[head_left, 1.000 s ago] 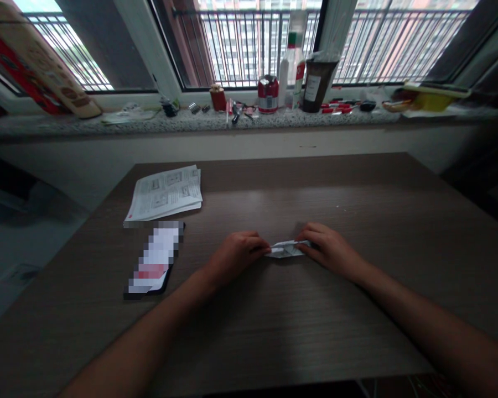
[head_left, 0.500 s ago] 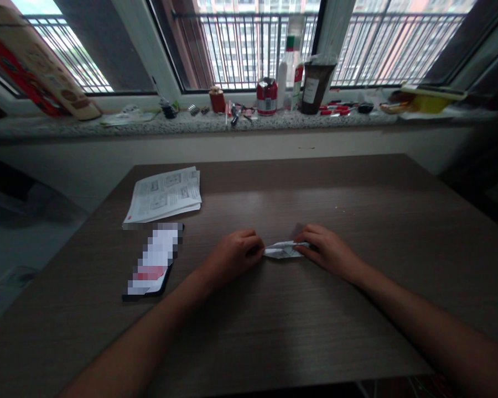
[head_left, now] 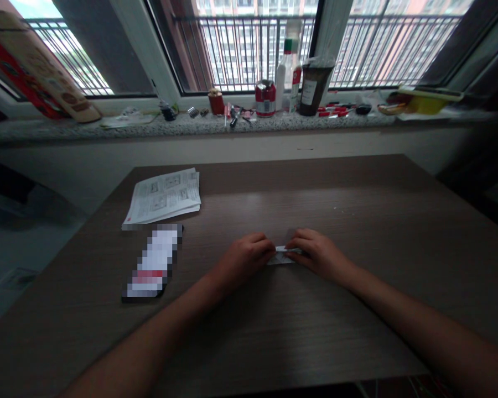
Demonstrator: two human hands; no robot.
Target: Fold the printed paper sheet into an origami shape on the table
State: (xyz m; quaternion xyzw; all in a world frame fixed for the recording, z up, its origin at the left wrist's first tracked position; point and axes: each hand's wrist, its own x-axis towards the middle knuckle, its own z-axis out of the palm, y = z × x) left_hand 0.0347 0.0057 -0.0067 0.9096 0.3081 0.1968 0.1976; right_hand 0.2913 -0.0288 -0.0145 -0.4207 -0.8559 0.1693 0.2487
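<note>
A small piece of folded white paper (head_left: 281, 256) lies low over the middle of the brown table (head_left: 265, 326). My left hand (head_left: 249, 255) is closed on its left end, the fingertips pinched together. On its right end my right hand (head_left: 317, 252) pinches the paper between thumb and fingers. Only a short stretch of paper shows between the two hands; its ends are hidden under the fingers.
Printed sheets (head_left: 166, 193) lie at the table's back left, with a phone (head_left: 153, 262) in front of them. Along the windowsill (head_left: 191, 126) stand a red can (head_left: 265, 99), bottles, a dark cup (head_left: 313, 88) and a yellow container (head_left: 429, 102).
My left hand has moved right and my right hand slightly left, so they are closer together. Less of the paper shows between them.
</note>
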